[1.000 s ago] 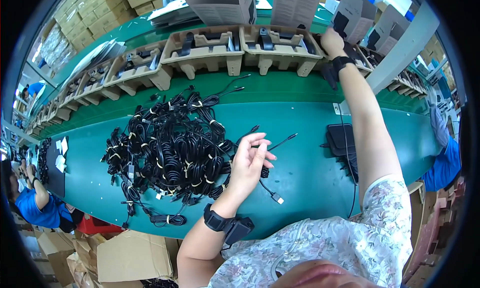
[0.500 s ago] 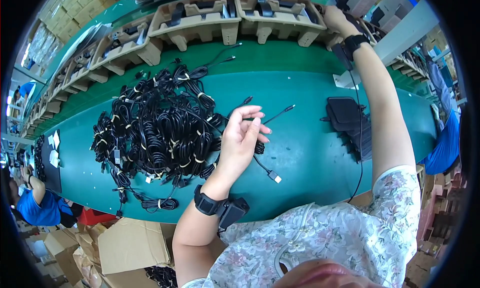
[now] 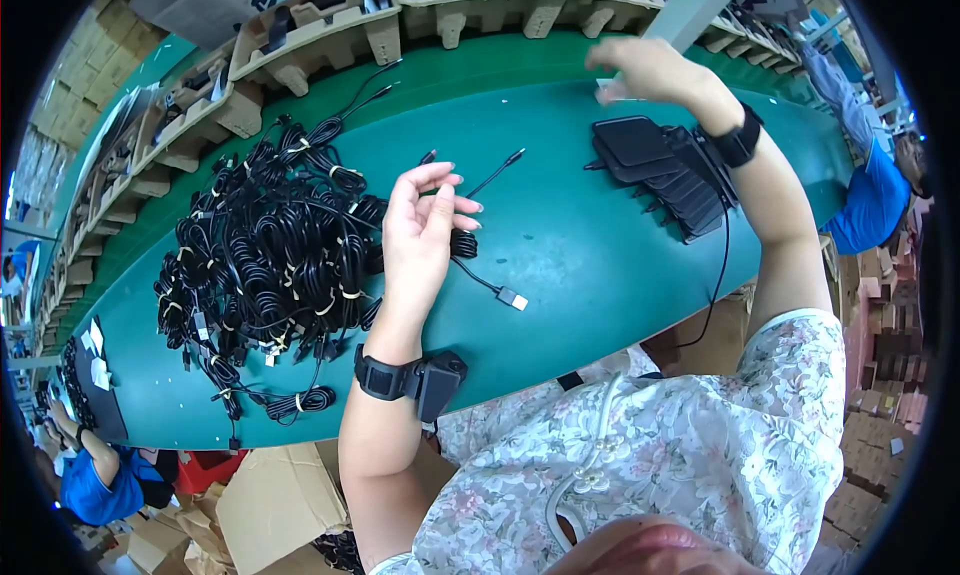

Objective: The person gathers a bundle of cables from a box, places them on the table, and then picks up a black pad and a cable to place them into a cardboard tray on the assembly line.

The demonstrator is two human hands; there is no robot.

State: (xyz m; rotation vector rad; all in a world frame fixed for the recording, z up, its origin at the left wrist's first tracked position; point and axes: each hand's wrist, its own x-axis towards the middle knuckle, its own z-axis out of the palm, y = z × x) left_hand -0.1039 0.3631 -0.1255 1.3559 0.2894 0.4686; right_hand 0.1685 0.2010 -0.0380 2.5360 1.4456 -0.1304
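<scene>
My left hand point(image 3: 425, 225) is palm-up with its fingers loosely curled and apart, and nothing shows in its grip. Partly hidden behind it lies a coiled black cable point(image 3: 463, 244), one thin plug pointing up and right and a USB plug point(image 3: 512, 298) below. To its left is a large heap of black cables point(image 3: 270, 240), bundled with pale ties. My right hand point(image 3: 645, 70) is above the far right of the green table, fingers spread, a little blurred, with nothing visible in it. Just below that hand sits a row of flat black rectangular devices point(image 3: 635, 150), leaning on each other.
Moulded cardboard trays point(image 3: 320, 35) with dark items line the far edge of the green table point(image 3: 570, 265). A pale post point(image 3: 700, 10) rises behind my right hand. Open cardboard boxes point(image 3: 280, 500) stand below the near edge. People in blue are at both sides.
My right hand has drawn back from the trays toward the black devices, with no item visible in it. The whole view has shifted; my left hand stays beside the coiled cable.
</scene>
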